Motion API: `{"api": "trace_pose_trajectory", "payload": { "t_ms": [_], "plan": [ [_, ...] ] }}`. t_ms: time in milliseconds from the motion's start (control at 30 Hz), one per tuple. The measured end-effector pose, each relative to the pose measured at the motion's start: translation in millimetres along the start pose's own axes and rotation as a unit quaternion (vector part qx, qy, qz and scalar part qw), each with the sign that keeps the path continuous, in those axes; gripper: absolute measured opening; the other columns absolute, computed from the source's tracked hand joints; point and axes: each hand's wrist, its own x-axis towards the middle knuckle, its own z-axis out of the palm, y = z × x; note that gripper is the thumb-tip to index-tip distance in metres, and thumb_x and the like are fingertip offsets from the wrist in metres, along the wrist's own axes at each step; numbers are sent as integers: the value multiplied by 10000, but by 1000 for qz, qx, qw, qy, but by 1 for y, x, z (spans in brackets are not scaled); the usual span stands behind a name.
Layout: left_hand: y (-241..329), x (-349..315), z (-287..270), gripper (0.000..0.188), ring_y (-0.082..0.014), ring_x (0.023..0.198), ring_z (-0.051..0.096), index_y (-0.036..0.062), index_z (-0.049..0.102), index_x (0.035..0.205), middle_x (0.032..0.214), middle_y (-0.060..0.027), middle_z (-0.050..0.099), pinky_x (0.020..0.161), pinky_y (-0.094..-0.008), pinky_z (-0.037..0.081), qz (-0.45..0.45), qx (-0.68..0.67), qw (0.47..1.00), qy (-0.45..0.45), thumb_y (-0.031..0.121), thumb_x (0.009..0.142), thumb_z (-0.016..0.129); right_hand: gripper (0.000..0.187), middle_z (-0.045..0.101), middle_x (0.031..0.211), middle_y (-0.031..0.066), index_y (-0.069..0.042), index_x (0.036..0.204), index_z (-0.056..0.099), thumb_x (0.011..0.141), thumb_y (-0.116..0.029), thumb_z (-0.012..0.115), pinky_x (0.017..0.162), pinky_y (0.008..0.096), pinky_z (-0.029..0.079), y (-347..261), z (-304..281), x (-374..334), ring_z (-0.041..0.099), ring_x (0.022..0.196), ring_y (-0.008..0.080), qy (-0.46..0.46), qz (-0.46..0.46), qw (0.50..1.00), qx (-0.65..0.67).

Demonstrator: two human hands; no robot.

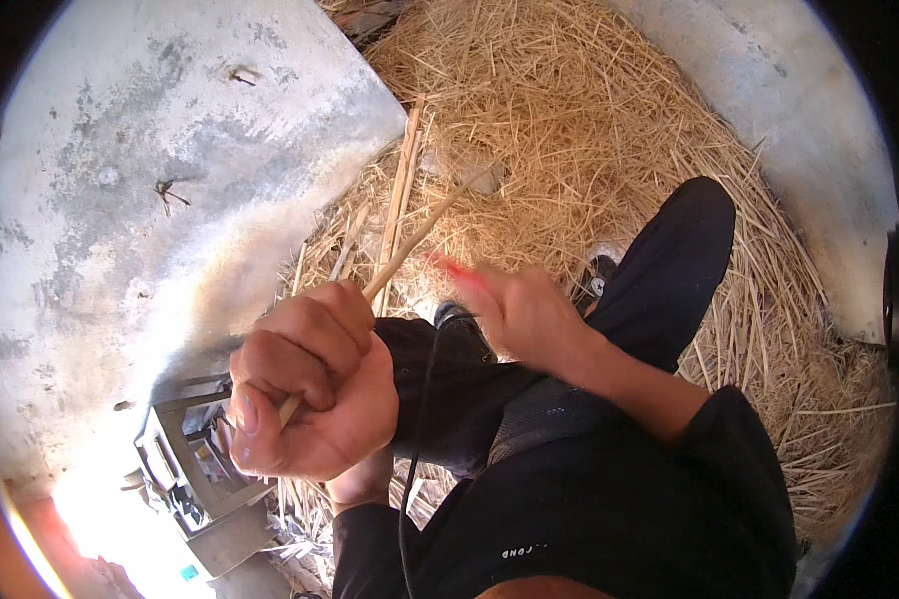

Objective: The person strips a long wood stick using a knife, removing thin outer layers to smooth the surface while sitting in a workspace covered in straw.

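Note:
Wrapped in a fist, my left hand (310,384) grips a thin pale wooden stick (420,232). The stick slants up and away to the right, and its lower end pokes out beneath the fingers. Just right of it is my right hand (534,317), blurred by motion, with fingers closed on a small red object (453,268). The red object points toward the stick, with a gap showing between them; its kind is too smeared to tell.
Loose straw (579,130) covers the floor around my bent legs. Long wooden strips (402,190) lie beside a stained pale wall (200,130) at left. An open-fronted box (220,499) with small items stands at lower left. A black cable (422,419) hangs before me.

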Motion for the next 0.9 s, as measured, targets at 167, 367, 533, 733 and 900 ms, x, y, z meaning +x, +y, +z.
{"api": "trace_pose_trajectory", "payload": {
  "t_ms": [167, 367, 533, 733, 900],
  "plan": [
    [2, 0, 0, 425, -119, 363, 184, 104, 305, 474, 381, -29, 264, 391, -277, 159, 0, -13, 1000, -13, 374, 794, 381, 312, 506, 613, 232, 24, 796, 552, 888, -244, 420, 519, 434, 383, 8, -8, 3, 501, 565, 406, 99, 53, 993, -39],
    [1, -2, 2, 421, -118, 351, 180, 113, 290, 468, 375, -20, 259, 378, -275, 161, -5, 8, 1000, 3, 371, 787, 384, 259, 514, 637, 233, 3, 952, 548, 870, -212, 430, 472, 415, 386, 12, 10, 1, 529, 559, 367, 81, -46, 995, 37],
    [1, -1, 2, 421, -117, 351, 172, 110, 294, 467, 374, -21, 260, 377, -277, 156, -7, 13, 1000, -3, 374, 781, 388, 324, 495, 614, 229, -6, 878, 558, 901, -287, 397, 461, 406, 354, 27, 1, 6, 486, 515, 379, 66, 67, 990, -104],
    [0, -2, 6, 423, -117, 342, 182, 101, 303, 459, 368, -25, 254, 369, -276, 152, -13, 8, 1000, -8, 367, 774, 396, 333, 503, 592, 215, 8, 800, 564, 892, -282, 430, 441, 395, 349, 6, 1, 1, 461, 474, 377, 102, -50, 988, 103],
    [3, -5, 8, 420, -113, 346, 165, 102, 301, 460, 364, -24, 253, 370, -274, 142, -16, 40, 999, -6, 362, 776, 394, 330, 493, 588, 223, 14, 806, 568, 893, -271, 427, 442, 399, 354, 24, 0, 10, 496, 496, 368, 66, 70, 993, -63]
  ]
}}
